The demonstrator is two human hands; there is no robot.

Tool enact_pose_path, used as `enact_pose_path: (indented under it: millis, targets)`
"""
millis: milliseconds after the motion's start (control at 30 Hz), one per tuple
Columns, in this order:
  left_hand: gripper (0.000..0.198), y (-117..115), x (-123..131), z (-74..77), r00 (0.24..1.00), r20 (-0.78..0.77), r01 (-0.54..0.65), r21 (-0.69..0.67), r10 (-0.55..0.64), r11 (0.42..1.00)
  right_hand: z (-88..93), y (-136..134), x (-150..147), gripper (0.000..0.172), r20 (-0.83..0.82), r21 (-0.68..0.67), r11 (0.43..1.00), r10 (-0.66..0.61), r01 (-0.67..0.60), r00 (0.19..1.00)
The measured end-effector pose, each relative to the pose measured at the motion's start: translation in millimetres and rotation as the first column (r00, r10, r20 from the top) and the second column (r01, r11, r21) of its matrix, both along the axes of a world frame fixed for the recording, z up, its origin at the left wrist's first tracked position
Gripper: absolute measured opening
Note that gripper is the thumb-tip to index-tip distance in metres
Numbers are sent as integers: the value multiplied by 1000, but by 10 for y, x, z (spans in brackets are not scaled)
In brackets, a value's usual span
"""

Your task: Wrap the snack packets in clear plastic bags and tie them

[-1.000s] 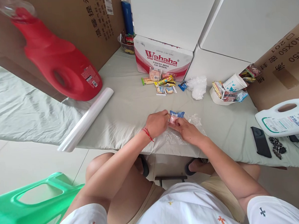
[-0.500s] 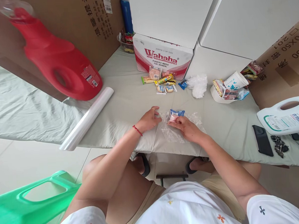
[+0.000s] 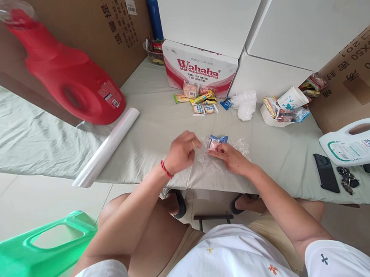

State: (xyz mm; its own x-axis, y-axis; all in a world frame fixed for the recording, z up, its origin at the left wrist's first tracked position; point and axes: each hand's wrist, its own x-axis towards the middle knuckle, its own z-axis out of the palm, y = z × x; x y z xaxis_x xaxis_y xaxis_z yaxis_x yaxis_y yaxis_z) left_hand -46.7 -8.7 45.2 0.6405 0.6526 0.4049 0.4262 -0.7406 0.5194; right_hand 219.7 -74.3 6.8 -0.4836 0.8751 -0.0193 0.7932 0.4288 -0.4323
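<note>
My right hand (image 3: 234, 158) is closed on a small wrapped snack (image 3: 214, 144) with a blue-and-clear wrapper and something pink showing. Thumb and fingers pinch its near side. Under and around the snack lies a thin clear plastic bag (image 3: 211, 164), crumpled on the cloth. Just left of the bag, my left hand (image 3: 182, 152) hovers with bent fingers, thumb and index apart, and nothing visible between them. A red bracelet circles the left wrist.
Several snack packets (image 3: 203, 100) lie before a Wahaba-style water carton (image 3: 200, 69). Crumpled plastic (image 3: 245, 105) and a white snack bowl (image 3: 273, 119) with a paper cup (image 3: 292, 97) sit right. Also around are a plastic roll (image 3: 106, 149), red jug (image 3: 77, 86), phone (image 3: 325, 173), keys (image 3: 347, 180) and white detergent bottle (image 3: 354, 142).
My left hand has lifted and drawn slightly left and back from the bag, its fingers more bent. My right hand keeps its hold on the snack in nearly the same place.
</note>
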Motion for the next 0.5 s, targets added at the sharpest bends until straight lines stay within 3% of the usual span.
enact_pose_path:
  millis: [67,133,200,333,500]
  targets:
    - [42,-218,38,52,956,-132,271,76,-260,959,14,3,-7,47,-16,-12,1000,-3,2,1000]
    - [52,-364,69,45,903,-226,393,86,-366,915,31,8,-12,43,-33,-19,1000,-9,9,999]
    - [57,-407,73,-7,885,-302,395,85,-355,915,41,14,-10,41,-31,-12,1000,-5,5,1000]
    - [61,-315,23,-125,872,-443,283,113,-206,952,32,23,12,47,1,7,1000,23,-23,1000]
    - [46,-247,-13,-168,861,-506,164,199,-42,966,5,30,29,54,-23,-15,1000,27,-28,999]
